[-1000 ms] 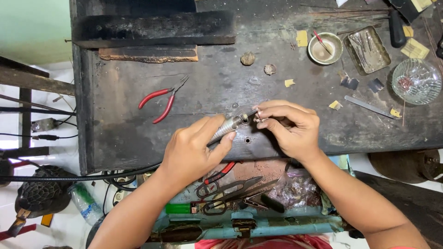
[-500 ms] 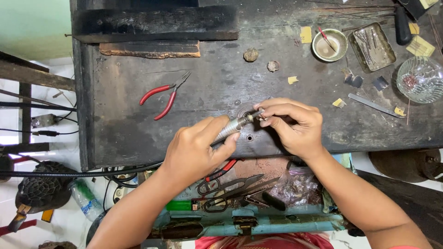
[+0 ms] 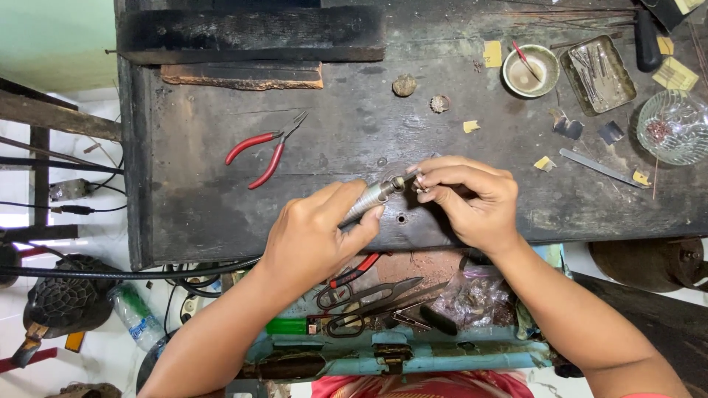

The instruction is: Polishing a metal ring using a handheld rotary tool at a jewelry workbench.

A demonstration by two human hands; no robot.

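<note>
At the near edge of the dark wooden bench [image 3: 221, 199], 2 bare hands meet over a small worn patch with a hole in it. The left hand [image 3: 313, 239] is closed around a silver rotary handpiece [image 3: 372, 197], its grip wrapped about the ribbed barrel with the thumb lying along the side. The handpiece's long axis runs on a slant, from lower left at the palm up to the right, and its thin tip points straight at the other hand. A black flexible cable [image 3: 125, 273] trails away from the left hand toward the left, off the bench edge.

The right hand [image 3: 468, 203] is closed in a pinch on a small metal piece [image 3: 419, 186], held between thumb and fingertips just to the right of the tool tip. The piece is mostly hidden by the fingers, so its shape cannot be told. Tip and piece look to be touching or very nearly so; the view is too small to settle which. The piece thus lies to the right of and slightly above the left grip, in line with the barrel, and the right hand is the nearer of the 2 to it.

Red-handled pliers [image 3: 265, 151] lie well apart on the bench to the upper left. Scissors [image 3: 369, 298] and other tools rest in the open drawer below the hands, and a small bowl [image 3: 529, 71] and a glass dish [image 3: 675, 125] stand at the far right.
</note>
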